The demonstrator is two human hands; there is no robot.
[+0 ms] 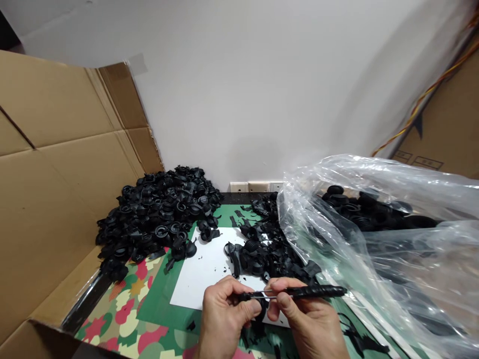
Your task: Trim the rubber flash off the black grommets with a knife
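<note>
My left hand (224, 314) is closed around a small black rubber part (245, 297), pinched between thumb and fingers. My right hand (307, 321) grips a slim black-handled tool (318, 291) whose thin metal tip (262, 296) meets the rubber part. Both hands work low at the frame's centre, over a white sheet (205, 271). Just beyond them lies a loose heap of black rubber pieces and trimmings (262, 249).
A large pile of black ribbed rubber parts (160, 214) sits at the back left beside a cardboard box flap (56, 174). A clear plastic bag (374, 239) holding more black parts fills the right. A green mat (157, 304) and patterned cover (112, 319) lie underneath.
</note>
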